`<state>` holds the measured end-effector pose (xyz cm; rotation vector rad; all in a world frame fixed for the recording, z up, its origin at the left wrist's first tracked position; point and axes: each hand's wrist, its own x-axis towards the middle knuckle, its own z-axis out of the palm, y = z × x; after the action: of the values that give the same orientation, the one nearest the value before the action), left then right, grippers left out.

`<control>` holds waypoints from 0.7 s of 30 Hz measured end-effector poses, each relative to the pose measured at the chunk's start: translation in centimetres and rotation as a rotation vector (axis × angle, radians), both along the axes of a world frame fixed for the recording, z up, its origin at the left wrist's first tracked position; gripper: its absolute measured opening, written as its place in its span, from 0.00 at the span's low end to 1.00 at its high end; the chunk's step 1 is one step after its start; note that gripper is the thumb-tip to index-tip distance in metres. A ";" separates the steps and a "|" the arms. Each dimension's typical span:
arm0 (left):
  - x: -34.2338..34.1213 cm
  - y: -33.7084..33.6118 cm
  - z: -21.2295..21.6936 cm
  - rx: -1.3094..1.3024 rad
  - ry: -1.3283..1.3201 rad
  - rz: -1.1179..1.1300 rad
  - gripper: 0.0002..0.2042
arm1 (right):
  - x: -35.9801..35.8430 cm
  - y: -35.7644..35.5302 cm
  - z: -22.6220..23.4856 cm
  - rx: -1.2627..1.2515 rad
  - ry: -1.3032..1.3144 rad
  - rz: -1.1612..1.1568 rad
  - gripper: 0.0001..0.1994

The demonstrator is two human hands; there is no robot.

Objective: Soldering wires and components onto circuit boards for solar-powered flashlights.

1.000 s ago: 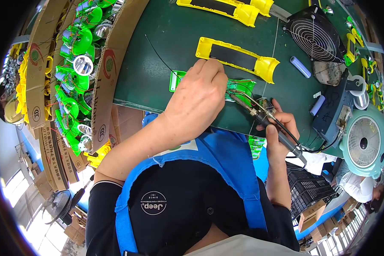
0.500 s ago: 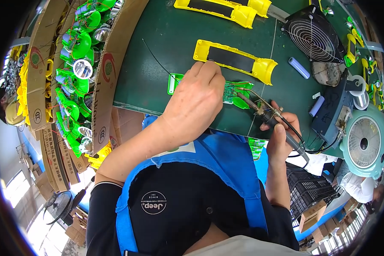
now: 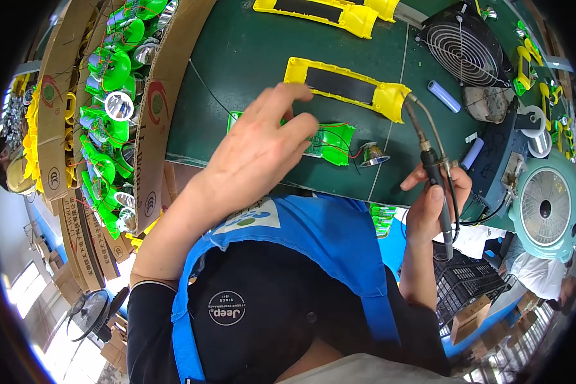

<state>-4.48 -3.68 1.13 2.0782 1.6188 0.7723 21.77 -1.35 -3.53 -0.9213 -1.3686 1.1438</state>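
Note:
My left hand (image 3: 257,144) hovers over a green lamp body (image 3: 336,142) with a circuit board and thin red wires. Its index finger and thumb stand apart with nothing visible between them; the other fingers are partly hidden. A small lamp reflector (image 3: 373,155) lies off the body's right end, and a thin black wire (image 3: 205,83) sticks out past its left end. In my right hand (image 3: 434,203) is a soldering iron (image 3: 432,168) with a curved feed tube along it. Its tip points up and away, near the right end of a yellow casing (image 3: 342,86) with a black panel.
Further yellow casings (image 3: 313,13) lie at the far edge. To the right are a black fan (image 3: 464,48), a blue cell (image 3: 443,96), a stone-like block (image 3: 486,104), a solder spool (image 3: 539,141) and a round teal fan (image 3: 545,208). A cardboard box (image 3: 166,96) with green lamp parts borders the left.
The soldering iron has lifted off the board and swung right and away. My left hand has shifted left and its fingers have spread. The lamp body has slid left, uncovering the reflector.

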 end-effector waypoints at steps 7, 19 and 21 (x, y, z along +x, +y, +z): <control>3.2 3.3 -0.5 0.148 0.352 -0.444 0.08 | -1.3 3.4 0.5 0.068 0.004 0.055 0.20; 3.2 1.8 -2.3 -0.069 -0.523 -0.042 0.05 | -7.4 8.9 -1.4 0.236 -0.209 0.236 0.15; 3.6 2.4 -2.3 0.077 -0.488 -0.105 0.05 | -7.0 8.2 -1.6 0.207 -0.183 0.212 0.14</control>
<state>-0.88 -1.31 -1.17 1.8164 1.2194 1.2059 14.79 6.83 -5.12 -0.7587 -1.7317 1.0692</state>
